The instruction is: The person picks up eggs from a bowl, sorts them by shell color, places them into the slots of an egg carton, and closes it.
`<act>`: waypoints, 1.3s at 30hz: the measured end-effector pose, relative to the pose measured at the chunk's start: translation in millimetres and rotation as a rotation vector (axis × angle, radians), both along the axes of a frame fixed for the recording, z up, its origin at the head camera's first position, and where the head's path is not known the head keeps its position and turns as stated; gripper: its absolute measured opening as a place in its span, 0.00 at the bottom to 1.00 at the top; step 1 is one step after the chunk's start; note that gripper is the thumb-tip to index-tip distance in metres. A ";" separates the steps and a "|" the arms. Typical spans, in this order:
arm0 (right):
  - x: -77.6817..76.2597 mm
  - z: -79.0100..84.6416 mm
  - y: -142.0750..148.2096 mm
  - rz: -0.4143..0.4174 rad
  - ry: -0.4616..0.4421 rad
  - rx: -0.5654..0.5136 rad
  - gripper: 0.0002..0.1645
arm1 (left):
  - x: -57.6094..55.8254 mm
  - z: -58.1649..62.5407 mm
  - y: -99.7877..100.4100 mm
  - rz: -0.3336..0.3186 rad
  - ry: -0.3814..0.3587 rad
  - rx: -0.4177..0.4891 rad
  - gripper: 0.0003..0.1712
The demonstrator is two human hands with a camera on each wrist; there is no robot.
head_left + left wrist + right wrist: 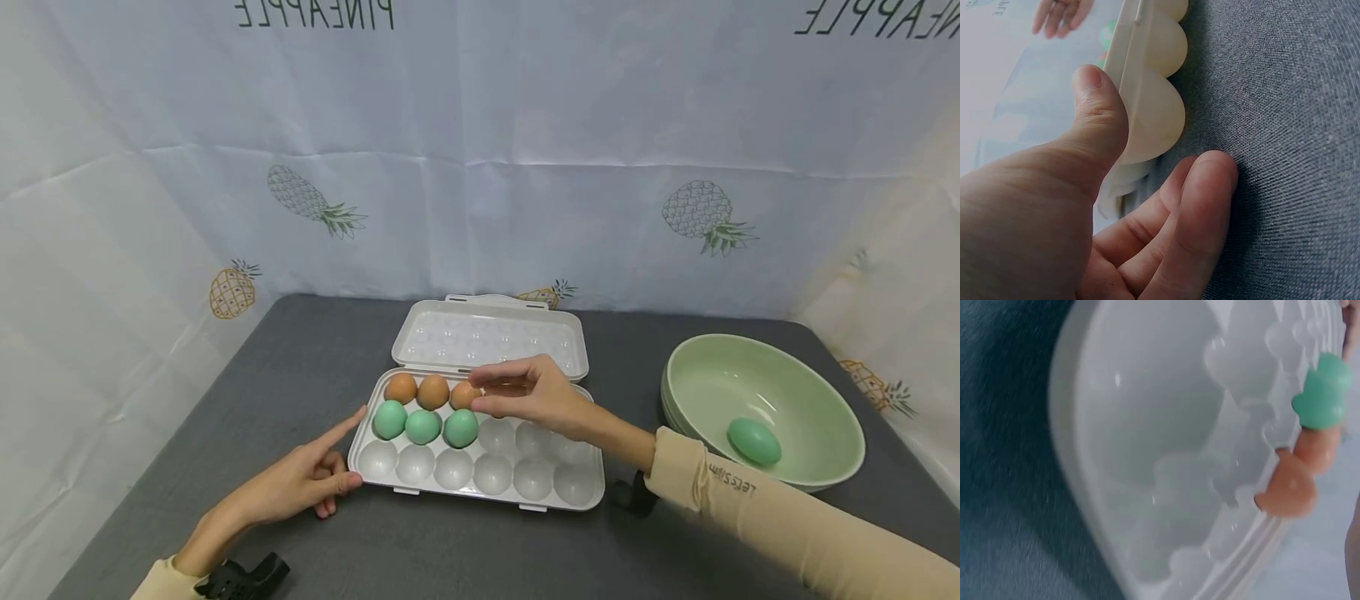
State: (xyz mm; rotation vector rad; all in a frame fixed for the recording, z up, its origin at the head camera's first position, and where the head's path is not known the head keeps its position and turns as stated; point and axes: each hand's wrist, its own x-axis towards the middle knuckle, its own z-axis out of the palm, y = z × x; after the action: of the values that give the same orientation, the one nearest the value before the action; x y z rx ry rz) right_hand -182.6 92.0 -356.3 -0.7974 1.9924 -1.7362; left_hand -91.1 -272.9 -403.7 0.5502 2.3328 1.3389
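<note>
A white egg tray (472, 482) lies with its lid folded back. Several brown eggs (433, 392) fill the left part of its far row, and three green eggs (423, 427) sit in the middle row. My right hand (536, 398) is over the far row, thumb and fingers apart beside the brown eggs; the right wrist view shows brown eggs (1288, 487) seated in the tray. At the tray's left end, my left hand (307, 475) touches the rim with its extended index finger and thumb (1100, 112). Its other fingers (1204, 206) curl loosely near the table.
Stacked pale green bowls (765, 367) stand at the right, with a green egg (753, 442) in the top one. The tray's open lid (491, 333) lies towards the back curtain (480, 217). Bare cups (492, 475) line the tray's near row.
</note>
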 end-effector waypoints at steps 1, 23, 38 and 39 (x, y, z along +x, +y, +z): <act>-0.5 2.1 2.9 0.002 0.007 -0.003 0.29 | 0.0 -0.1 0.2 0.001 0.000 -0.001 0.52; 0.3 18.6 147.8 -0.139 0.188 -0.022 0.22 | 0.2 -0.3 -0.3 0.004 -0.003 -0.011 0.52; 0.5 23.9 265.8 -0.066 0.186 -0.044 0.28 | 0.0 0.2 0.9 0.002 0.002 -0.012 0.52; -0.2 22.4 272.8 -0.068 0.176 -0.024 0.28 | 0.1 -0.1 0.8 0.003 0.001 -0.011 0.52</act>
State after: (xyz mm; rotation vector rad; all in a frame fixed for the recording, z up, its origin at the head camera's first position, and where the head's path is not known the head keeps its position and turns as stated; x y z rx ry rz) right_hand -182.8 364.8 -334.0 -0.9298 2.1396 -1.7853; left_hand -91.0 -272.0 -403.8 0.5437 2.3417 1.3263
